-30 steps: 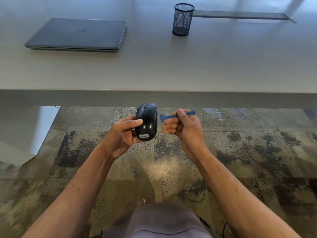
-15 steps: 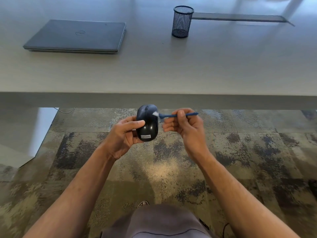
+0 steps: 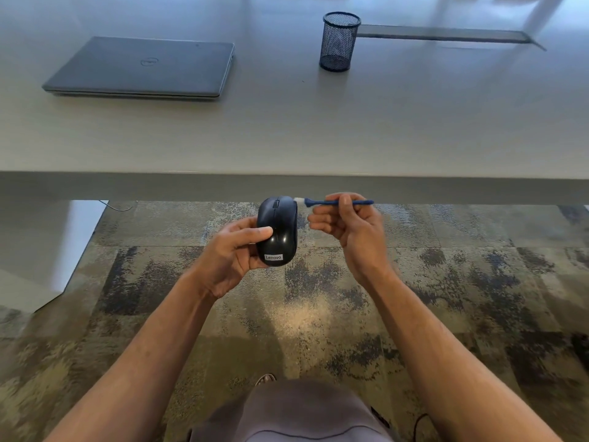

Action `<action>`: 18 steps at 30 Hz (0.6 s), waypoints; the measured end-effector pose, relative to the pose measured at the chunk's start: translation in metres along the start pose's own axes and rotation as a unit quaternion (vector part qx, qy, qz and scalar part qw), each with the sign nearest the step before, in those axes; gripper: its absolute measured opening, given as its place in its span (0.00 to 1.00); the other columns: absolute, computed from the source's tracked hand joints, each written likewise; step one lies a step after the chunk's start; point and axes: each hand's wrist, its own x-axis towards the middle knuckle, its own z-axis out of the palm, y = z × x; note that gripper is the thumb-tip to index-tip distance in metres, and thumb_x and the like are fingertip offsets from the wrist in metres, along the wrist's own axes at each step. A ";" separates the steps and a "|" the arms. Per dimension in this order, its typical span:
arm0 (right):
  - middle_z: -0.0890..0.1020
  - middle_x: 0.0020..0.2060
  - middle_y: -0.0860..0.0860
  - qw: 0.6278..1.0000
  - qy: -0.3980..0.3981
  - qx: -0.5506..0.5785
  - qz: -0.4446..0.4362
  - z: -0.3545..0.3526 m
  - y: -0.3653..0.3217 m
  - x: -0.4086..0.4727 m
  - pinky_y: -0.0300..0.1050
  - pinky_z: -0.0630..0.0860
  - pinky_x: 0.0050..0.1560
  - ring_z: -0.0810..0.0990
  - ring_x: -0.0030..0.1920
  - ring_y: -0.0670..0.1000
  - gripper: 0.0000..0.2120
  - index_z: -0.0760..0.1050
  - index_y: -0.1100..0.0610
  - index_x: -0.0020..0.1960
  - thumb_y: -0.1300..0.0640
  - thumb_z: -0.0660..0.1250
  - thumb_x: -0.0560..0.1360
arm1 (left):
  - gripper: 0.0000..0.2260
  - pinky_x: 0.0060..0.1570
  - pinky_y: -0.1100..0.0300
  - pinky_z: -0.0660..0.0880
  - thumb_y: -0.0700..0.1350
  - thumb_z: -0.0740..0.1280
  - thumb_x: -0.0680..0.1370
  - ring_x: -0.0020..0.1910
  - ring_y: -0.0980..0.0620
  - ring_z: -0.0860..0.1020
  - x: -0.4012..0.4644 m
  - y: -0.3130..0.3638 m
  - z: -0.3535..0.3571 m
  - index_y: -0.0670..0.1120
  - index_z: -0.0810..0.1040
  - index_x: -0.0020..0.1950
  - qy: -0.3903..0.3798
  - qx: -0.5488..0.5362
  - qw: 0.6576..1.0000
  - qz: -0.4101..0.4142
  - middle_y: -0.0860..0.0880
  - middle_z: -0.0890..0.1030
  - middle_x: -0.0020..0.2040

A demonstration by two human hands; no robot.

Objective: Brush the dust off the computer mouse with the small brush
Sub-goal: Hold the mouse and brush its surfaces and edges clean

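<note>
Gripping the mouse [image 3: 276,231] below the surface [image 3: 287,135] edge, the left hand [image 3: 234,250] held firm; the right hand [image 3: 349,223] pinched the brush [image 3: 331,202], bristles touching the mouse's far right side. Hard strokes might twist the mouse loose.

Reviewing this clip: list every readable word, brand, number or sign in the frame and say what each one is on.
"Lenovo": white label at the near end of the black mouse, held in the left hand.
Round logo on the lid of the closed laptop on the table: too small and blurred to read.
Nothing readable on the brush in the right hand, or on the mesh pen cup.
</note>
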 end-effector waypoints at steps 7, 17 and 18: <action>0.85 0.40 0.59 0.998 -0.046 0.017 0.035 0.005 0.022 -0.044 0.46 0.83 0.41 0.85 0.38 0.56 0.14 0.75 0.65 0.52 0.55 0.57 0.81 | 0.28 0.45 0.52 0.82 0.45 0.75 0.66 0.50 0.42 0.83 0.000 0.002 -0.008 0.36 0.75 0.63 0.031 -0.010 0.999 0.010 0.38 0.83 0.53; 0.86 0.38 0.56 0.998 0.023 -0.051 -0.031 -0.013 -0.005 -0.026 0.46 0.83 0.40 0.85 0.36 0.55 0.13 0.77 0.61 0.49 0.57 0.56 0.83 | 0.23 0.44 0.52 0.81 0.45 0.76 0.66 0.49 0.42 0.84 0.001 -0.003 0.001 0.39 0.78 0.58 0.022 0.024 0.999 0.004 0.39 0.84 0.51; 0.86 0.38 0.56 0.996 0.027 -0.072 -0.037 -0.014 -0.009 -0.022 0.46 0.83 0.40 0.85 0.36 0.55 0.13 0.77 0.60 0.49 0.58 0.56 0.84 | 0.24 0.44 0.52 0.81 0.45 0.76 0.66 0.49 0.41 0.84 0.000 -0.004 0.002 0.38 0.78 0.59 0.019 0.031 0.999 0.002 0.39 0.84 0.52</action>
